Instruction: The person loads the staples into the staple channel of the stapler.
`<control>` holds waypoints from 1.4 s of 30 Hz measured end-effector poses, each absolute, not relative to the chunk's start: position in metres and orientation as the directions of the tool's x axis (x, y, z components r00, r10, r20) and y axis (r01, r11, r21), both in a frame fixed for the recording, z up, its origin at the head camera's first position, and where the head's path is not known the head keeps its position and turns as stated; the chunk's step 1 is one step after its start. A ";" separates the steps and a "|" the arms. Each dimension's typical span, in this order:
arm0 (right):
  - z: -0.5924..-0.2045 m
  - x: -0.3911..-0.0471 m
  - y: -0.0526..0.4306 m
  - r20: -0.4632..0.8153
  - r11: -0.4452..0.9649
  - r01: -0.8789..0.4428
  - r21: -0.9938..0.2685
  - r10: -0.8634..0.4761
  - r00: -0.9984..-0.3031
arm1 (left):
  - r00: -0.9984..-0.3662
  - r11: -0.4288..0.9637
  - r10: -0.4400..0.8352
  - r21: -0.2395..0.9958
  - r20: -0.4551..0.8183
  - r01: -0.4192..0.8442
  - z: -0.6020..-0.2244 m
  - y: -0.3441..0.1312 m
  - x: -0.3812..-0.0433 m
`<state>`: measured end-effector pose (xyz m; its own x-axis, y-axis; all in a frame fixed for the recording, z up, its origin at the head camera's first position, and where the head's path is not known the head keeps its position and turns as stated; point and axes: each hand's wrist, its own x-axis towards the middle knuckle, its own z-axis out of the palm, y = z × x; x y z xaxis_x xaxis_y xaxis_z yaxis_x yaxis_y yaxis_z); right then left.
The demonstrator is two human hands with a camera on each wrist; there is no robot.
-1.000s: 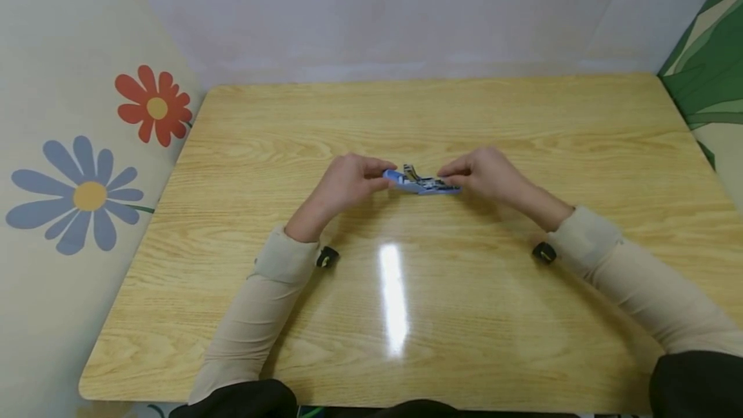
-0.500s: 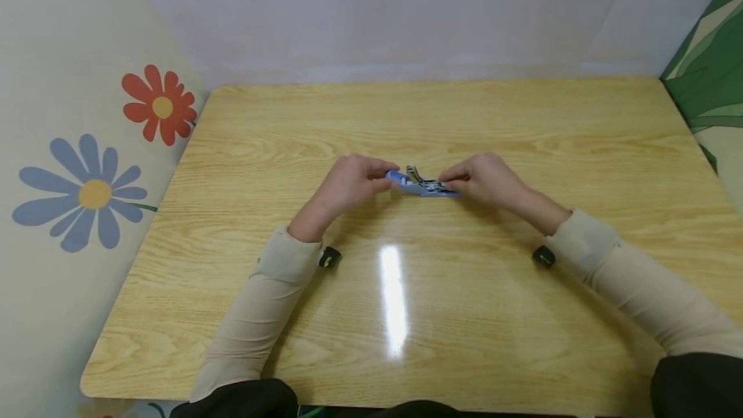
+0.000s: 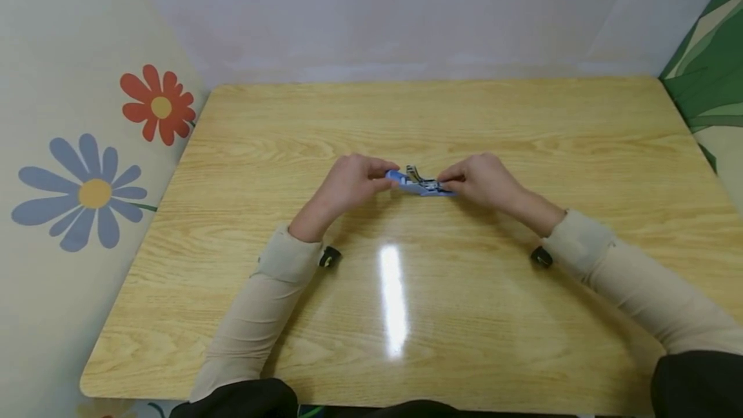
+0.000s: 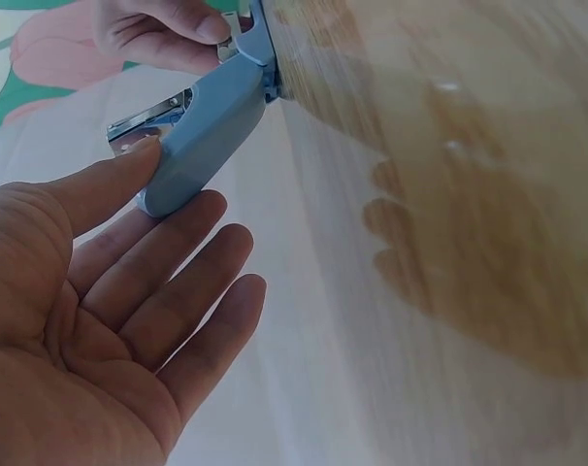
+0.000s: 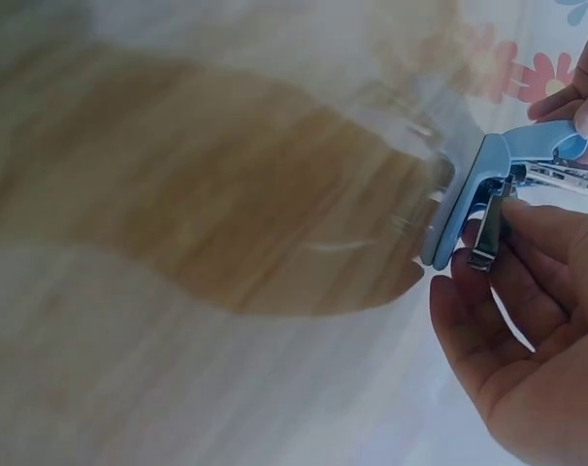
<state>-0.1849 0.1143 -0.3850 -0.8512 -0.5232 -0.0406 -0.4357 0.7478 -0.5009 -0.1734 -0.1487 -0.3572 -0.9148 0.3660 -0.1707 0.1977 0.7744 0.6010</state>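
Note:
A light blue stapler (image 3: 426, 190) is held opened up between both hands, just over the table in the head view. My left hand (image 3: 348, 180) pinches its blue cover end with thumb and index finger. In the left wrist view the other fingers of that left hand (image 4: 168, 301) spread loosely below the cover. At the stapler's other end my right hand (image 3: 486, 180) pinches a narrow metal rail (image 5: 488, 233), with its thumb on top, as the right wrist view shows. Another metal part (image 3: 413, 174) sticks up from the middle of the stapler.
The wood-grain table (image 3: 464, 315) carries a bright light reflection near its middle. A pale wall (image 3: 395, 18) stands behind it, with a flower-painted wall (image 3: 69, 295) at left. Small black devices (image 3: 329, 257) sit at both wrists.
My right hand has shifted slightly to the left along the stapler, its pinch still on the rail. The left hand keeps its hold on the cover end, nearly still.

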 end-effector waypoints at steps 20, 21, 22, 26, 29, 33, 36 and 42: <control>-0.383 -0.184 0.111 -0.068 0.781 -0.410 -0.471 -0.496 -0.866 | -0.917 0.782 0.354 0.595 -0.181 0.184 -0.356 -0.147 -0.172; -0.383 -0.183 0.111 -0.059 0.780 -0.421 -0.464 -0.501 -0.863 | -0.918 0.783 0.352 0.594 -0.182 0.183 -0.356 -0.147 -0.172; -0.383 -0.183 0.111 -0.049 0.778 -0.432 -0.456 -0.507 -0.861 | -0.919 0.784 0.351 0.594 -0.181 0.182 -0.356 -0.147 -0.172; -0.384 -0.183 0.111 -0.019 0.773 -0.464 -0.432 -0.522 -0.853 | -0.921 0.788 0.343 0.590 -0.184 0.175 -0.356 -0.146 -0.172; -0.385 -0.182 0.112 -0.018 0.774 -0.463 -0.432 -0.520 -0.854 | -0.920 0.792 0.342 0.586 -0.193 0.172 -0.356 -0.145 -0.172; -0.385 -0.182 0.113 -0.029 0.774 -0.454 -0.441 -0.518 -0.855 | -0.919 0.800 0.338 0.577 -0.203 0.167 -0.356 -0.146 -0.172; -0.384 -0.182 0.114 -0.028 0.768 -0.462 -0.445 -0.527 -0.850 | -0.921 0.806 0.332 0.569 -0.204 0.164 -0.357 -0.147 -0.172; -0.384 -0.181 0.120 -0.029 0.766 -0.451 -0.459 -0.520 -0.854 | -0.919 0.806 0.339 0.567 -0.200 0.173 -0.357 -0.146 -0.172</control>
<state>-0.1809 0.1200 -0.3844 -0.8536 -0.5201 -0.0289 -0.4510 0.7657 -0.4585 -0.1722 -0.1462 -0.3573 -0.9193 0.3387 -0.2002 0.1734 0.8055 0.5667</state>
